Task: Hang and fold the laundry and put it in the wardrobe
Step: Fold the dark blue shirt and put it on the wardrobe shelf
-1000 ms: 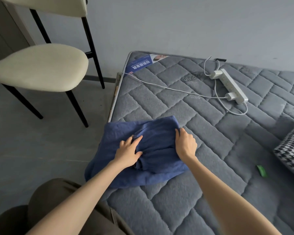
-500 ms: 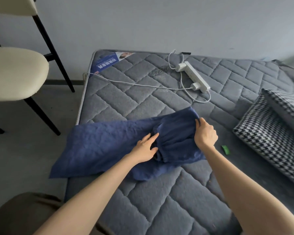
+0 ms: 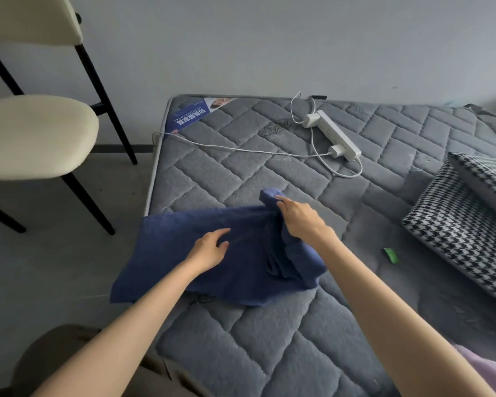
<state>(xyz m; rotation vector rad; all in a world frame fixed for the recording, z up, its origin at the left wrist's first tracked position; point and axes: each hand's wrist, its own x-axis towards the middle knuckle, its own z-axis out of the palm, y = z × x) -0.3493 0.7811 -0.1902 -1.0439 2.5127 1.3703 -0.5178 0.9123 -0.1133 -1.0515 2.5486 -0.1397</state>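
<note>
Towel point(image 3: 201, 262) now spreads wider over mattress point(image 3: 269, 353) left edge than a second ago; right hand point(image 3: 298, 222) pinches its far corner, left hand point(image 3: 209, 249) fingers loosely spread on its middle; folding likely restarts.

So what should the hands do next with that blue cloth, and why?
Probably pull the right hand rightward, spreading the blue cloth flat while the left hand pins it: its right end is bunched in that grip and its left end overhangs the mattress edge.
</note>
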